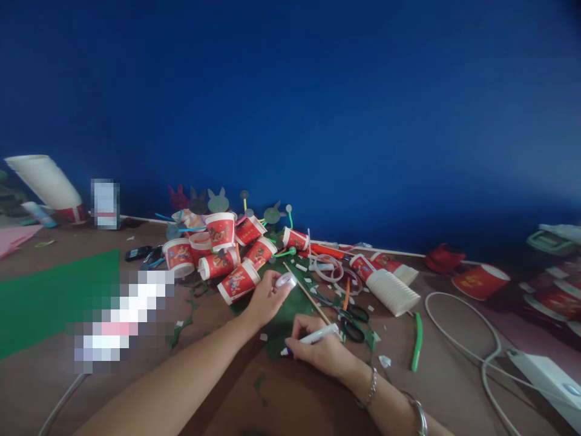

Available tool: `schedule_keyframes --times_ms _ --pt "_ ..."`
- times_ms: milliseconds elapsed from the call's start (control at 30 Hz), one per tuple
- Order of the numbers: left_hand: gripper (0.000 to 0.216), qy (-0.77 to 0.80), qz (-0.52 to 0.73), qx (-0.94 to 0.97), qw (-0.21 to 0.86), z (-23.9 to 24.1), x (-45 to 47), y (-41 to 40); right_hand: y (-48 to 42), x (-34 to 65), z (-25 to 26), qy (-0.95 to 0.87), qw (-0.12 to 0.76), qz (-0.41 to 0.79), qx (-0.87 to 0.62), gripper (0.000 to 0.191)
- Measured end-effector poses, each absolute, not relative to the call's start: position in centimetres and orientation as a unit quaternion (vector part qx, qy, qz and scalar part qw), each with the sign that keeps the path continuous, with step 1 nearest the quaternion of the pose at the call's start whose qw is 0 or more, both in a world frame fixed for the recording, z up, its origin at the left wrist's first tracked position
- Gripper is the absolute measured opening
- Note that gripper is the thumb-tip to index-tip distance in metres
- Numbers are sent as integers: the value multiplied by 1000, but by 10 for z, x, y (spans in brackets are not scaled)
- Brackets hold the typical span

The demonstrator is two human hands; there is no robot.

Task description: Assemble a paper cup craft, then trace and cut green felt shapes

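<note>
My left hand [267, 298] is closed, pinching a small white round piece [285, 281] that looks like a little roll of tape. In my right hand [320, 348] a white marker [318, 334] is gripped, its purple-ended tip pointing left and down. Both hands are above a dark green sheet [290, 309] strewn with white scraps. A thin wooden stick [313, 300] lies between them. Just beyond my right hand rest black-handled scissors [353, 322]. Red paper cups [238, 282] are heaped beyond my left hand.
Stacked white-and-red cups [393, 292] lie to the right, near a green strip [416, 342]. A white cable [488, 357] loops toward a white box [544, 378]. Green paper [59, 300] covers part of the left side. Behind everything rises a blue wall [290, 109].
</note>
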State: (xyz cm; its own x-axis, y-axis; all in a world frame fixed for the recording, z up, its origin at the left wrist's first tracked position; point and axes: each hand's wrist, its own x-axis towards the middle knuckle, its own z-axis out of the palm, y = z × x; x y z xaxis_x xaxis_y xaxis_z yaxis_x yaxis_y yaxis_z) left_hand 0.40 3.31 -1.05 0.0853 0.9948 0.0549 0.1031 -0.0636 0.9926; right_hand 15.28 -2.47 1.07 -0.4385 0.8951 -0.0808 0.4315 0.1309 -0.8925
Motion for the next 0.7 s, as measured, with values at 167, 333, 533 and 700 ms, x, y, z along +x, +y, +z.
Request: schedule_keyframes --times_ms 167,333,533,700 --pt "27 489 466 557 482 -11 4 33 -26 152 7 -722 249 443 -470 15" --pt "25 487 469 558 480 -13 4 34 -24 153 5 -724 251 443 -466 17" --pt "24 487 471 562 474 -11 4 33 -24 153 10 -697 258 475 -471 18" --pt "26 487 473 561 474 -12 4 34 -23 153 9 -711 254 455 -473 18"
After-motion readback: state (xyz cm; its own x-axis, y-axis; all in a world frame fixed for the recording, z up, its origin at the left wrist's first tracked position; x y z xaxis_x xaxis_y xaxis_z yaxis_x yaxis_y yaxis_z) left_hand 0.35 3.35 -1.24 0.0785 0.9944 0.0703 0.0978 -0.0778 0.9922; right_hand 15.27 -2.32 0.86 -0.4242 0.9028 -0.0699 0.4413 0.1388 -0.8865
